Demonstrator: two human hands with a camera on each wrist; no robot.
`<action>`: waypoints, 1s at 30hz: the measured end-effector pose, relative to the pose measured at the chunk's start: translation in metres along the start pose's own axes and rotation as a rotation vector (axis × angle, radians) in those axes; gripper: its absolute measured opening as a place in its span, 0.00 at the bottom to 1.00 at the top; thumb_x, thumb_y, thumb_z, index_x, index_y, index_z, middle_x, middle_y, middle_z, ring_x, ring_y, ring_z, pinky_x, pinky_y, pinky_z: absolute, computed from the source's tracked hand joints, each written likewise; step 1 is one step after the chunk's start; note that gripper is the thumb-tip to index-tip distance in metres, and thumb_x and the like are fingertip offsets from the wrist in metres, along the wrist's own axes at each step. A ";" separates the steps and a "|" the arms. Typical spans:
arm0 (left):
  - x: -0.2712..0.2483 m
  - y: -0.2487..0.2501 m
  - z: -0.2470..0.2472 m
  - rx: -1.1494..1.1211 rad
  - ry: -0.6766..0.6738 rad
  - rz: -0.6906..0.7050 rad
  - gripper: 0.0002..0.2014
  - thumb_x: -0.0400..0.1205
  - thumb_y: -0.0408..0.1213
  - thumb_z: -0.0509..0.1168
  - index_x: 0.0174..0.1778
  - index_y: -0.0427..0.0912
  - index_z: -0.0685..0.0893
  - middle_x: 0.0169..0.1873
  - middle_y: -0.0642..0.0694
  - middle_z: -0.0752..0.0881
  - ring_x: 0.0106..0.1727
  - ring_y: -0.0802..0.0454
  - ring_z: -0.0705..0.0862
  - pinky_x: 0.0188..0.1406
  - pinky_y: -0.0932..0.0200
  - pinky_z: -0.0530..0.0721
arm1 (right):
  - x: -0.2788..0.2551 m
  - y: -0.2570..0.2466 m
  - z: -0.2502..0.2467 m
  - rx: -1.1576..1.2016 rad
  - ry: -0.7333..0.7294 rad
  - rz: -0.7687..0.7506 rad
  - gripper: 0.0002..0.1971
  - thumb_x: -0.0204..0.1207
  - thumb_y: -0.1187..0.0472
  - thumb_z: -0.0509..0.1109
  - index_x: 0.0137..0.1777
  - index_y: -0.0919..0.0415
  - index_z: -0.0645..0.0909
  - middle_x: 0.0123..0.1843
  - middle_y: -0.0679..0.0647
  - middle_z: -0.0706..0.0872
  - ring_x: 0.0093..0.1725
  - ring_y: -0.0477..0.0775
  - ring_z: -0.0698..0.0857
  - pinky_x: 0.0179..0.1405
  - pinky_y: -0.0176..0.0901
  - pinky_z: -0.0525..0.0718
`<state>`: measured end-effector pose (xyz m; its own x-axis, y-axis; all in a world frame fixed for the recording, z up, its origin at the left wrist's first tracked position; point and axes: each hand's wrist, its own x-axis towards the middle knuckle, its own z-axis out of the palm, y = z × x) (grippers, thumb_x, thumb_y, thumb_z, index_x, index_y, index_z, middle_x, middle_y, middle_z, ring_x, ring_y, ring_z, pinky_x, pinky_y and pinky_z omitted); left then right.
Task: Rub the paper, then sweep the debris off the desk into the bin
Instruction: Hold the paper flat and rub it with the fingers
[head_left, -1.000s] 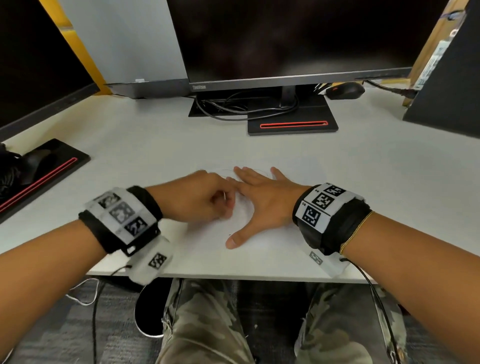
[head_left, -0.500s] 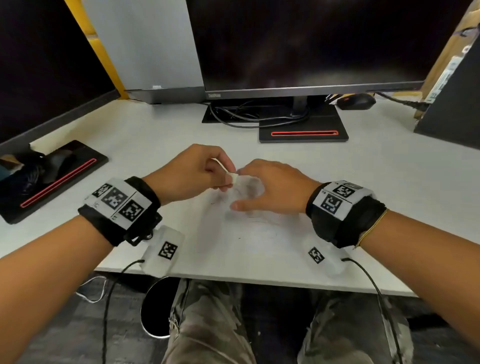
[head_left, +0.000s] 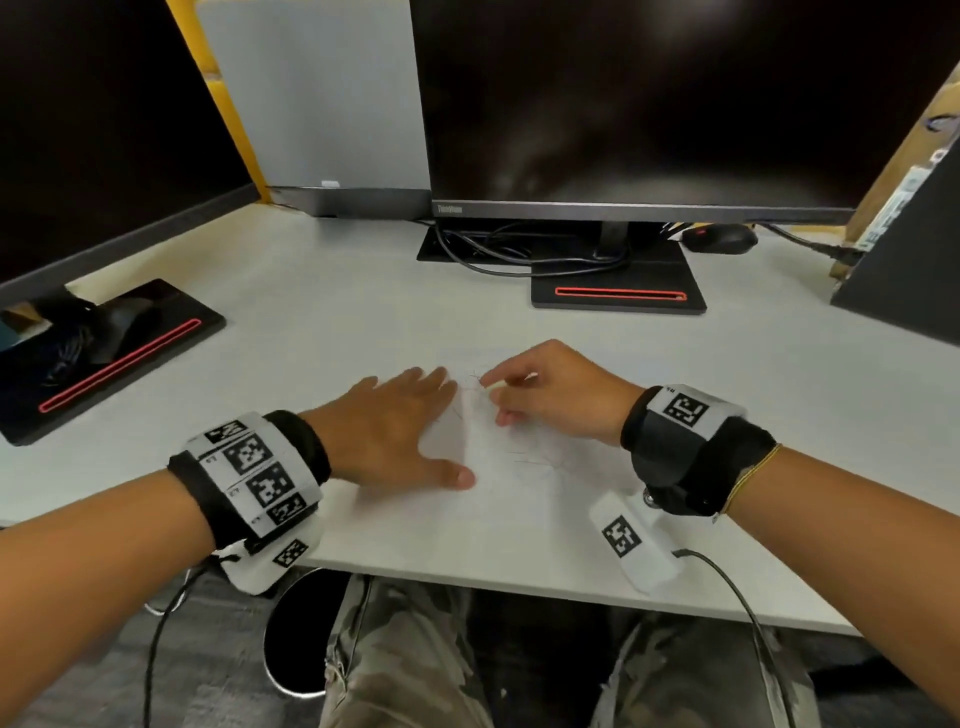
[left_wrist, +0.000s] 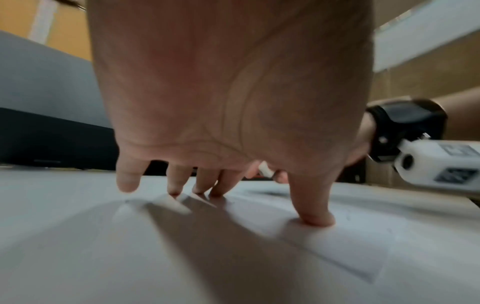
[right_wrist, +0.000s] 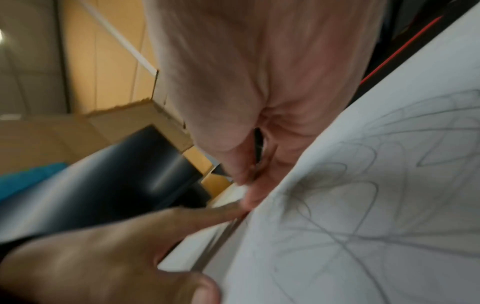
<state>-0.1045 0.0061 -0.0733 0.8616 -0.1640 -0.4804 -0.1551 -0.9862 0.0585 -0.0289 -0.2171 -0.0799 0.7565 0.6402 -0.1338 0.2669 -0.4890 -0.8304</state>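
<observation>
Paper (head_left: 498, 467) lies flat at the desk (head_left: 332, 312) front edge, pencil scribbles on it. Left hand (head_left: 395, 431) spread flat, pinning it. Right hand (head_left: 550, 395) curled, pinching a small white eraser (left_wrist: 265, 169). Sheet looks thin, light, slippery; likely needs pinning beside the rubbed patch.

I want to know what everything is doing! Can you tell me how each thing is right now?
paper: flat on the desk, pencil scribbles on it.
left hand: open, fingers spread, pressing the paper.
right hand: pinches a small white eraser at the scribbles.
monitor: screen dark.
desk: white, holds the paper.
</observation>
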 end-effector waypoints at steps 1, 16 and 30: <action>0.001 0.000 0.004 -0.001 -0.017 0.003 0.63 0.73 0.85 0.56 0.94 0.52 0.37 0.93 0.54 0.37 0.94 0.51 0.37 0.93 0.39 0.42 | 0.000 -0.003 0.006 -0.010 -0.052 -0.036 0.12 0.86 0.63 0.76 0.67 0.64 0.91 0.41 0.50 0.94 0.41 0.43 0.93 0.55 0.36 0.89; 0.004 -0.008 0.018 -0.151 -0.032 -0.001 0.68 0.65 0.90 0.58 0.90 0.61 0.27 0.90 0.60 0.27 0.90 0.54 0.24 0.89 0.33 0.28 | 0.050 -0.009 0.008 -0.502 -0.177 -0.190 0.04 0.86 0.60 0.72 0.54 0.54 0.88 0.39 0.51 0.90 0.38 0.42 0.83 0.41 0.27 0.73; 0.004 -0.007 0.017 -0.170 -0.055 -0.074 0.76 0.58 0.93 0.58 0.88 0.57 0.22 0.87 0.59 0.22 0.86 0.52 0.18 0.87 0.31 0.25 | 0.068 -0.014 0.016 -0.493 -0.132 -0.192 0.03 0.86 0.59 0.73 0.52 0.56 0.88 0.37 0.50 0.89 0.35 0.41 0.82 0.38 0.29 0.75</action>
<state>-0.1081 0.0130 -0.0906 0.8391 -0.0942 -0.5358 -0.0045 -0.9861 0.1664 0.0091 -0.1576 -0.0859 0.5936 0.7988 -0.0977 0.6652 -0.5553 -0.4992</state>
